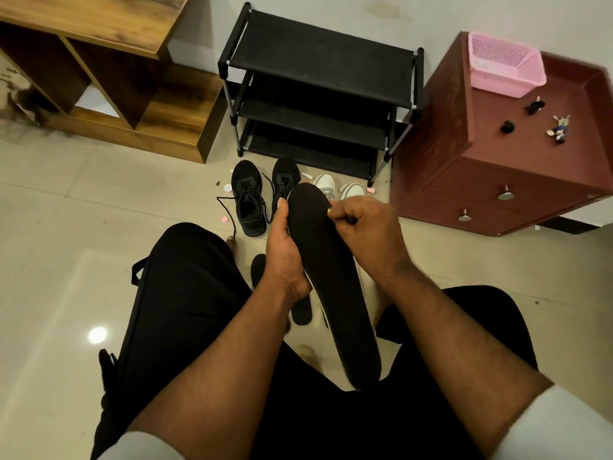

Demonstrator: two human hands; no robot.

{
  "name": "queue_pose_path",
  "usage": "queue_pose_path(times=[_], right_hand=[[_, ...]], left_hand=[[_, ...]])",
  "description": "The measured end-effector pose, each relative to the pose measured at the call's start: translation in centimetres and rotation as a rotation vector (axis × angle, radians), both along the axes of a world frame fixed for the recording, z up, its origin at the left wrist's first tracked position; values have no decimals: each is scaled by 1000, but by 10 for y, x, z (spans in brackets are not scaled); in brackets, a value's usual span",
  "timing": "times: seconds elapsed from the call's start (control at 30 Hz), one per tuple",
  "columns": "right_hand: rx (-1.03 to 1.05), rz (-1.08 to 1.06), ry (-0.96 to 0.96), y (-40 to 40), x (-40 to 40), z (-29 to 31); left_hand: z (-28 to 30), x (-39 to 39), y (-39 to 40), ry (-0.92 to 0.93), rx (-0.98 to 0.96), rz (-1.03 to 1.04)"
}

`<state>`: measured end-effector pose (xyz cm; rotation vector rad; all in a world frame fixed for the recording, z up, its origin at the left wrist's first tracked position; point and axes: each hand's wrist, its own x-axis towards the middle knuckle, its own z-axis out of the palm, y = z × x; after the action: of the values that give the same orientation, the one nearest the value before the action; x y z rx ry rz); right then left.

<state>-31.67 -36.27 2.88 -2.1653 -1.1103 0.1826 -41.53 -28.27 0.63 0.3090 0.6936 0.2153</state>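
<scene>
Floor tiles [83, 210] ahead are occupied by two black shoes [249, 199]. The black insole [331, 283] is held over the lap [298, 410], toe end toward those shoes, heel toward the body. Its left edge is gripped by the left hand [287, 257], its toe pinched by the right hand [365, 224].

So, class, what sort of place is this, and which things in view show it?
Likely a home's shoe corner: a black shoe rack against the wall, black sneakers and white sneakers on the tiled floor, and a maroon drawer cabinet beside it.
</scene>
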Motion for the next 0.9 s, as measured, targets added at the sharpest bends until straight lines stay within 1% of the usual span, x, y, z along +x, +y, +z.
queue_pose_path(times=[0.07,0.13,0.23,0.33,0.37,0.43,0.53,0.6,0.67,0.8,0.9], right_hand=[[-26,-3,24,-17,-13,-2],[-35,-27,94,-37,-25,-4],[-108,-76,260,-68,-38,-16],[-232,-52,472,-88,-49,-29],[-228,-73,549,-89,-46,-30],[-129,-196,696,-86,-30,-32],[47,-400,813,-71,8,-43],[117,-500,912,-61,29,-58],[141,-570,979,-55,53,-82],[118,-690,1048,-60,97,-139],[78,-761,1065,-73,121,-186]], left_hand=[[-3,2,3,2,-24,51],[-6,7,6,17,-38,105],[-10,15,17,9,-77,196],[-14,29,33,-18,-37,226],[-17,37,37,-27,-21,214],[-27,49,44,3,13,184],[-52,73,45,113,37,124],[-74,89,40,183,143,53],[-98,112,30,230,233,-61],[-156,154,7,284,231,-189],[-213,174,-8,390,322,-314]])
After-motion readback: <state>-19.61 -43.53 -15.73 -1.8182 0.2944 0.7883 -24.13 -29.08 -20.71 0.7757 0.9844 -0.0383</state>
